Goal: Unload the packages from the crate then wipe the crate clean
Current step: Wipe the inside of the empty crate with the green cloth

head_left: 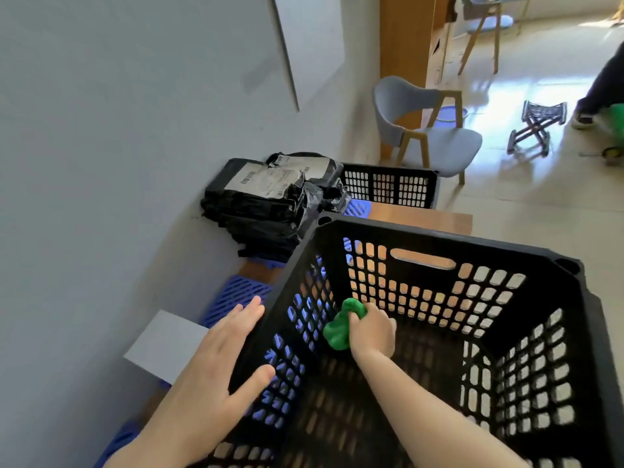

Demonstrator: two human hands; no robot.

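Grey wall (135, 130) and wooden desk (422, 219): crate emptied, wiping under way.
Packages (263, 204) lie stacked against the wall, outside the black crate (439, 236), so unloading looks done. The left hand (216, 359) braces the crate's outer side, fingers (248, 310) straight and thumb apart. The right hand (371, 329), inside, curls round a green cloth (341, 327) at the inner wall. Most surfaces probably remain.

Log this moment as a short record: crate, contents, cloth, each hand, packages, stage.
crate: black slotted crate, open side up
contents: no packages visible inside
cloth: green cloth, bunched, low in the far-left inner corner
right hand: right hand inside the crate, grips the green cloth
left hand: left hand flat, fingers straight, against the outside of the left wall
packages: packages in black bags, stacked outside by the wall
behind: second crate, black
stage: unloading done, wiping under way
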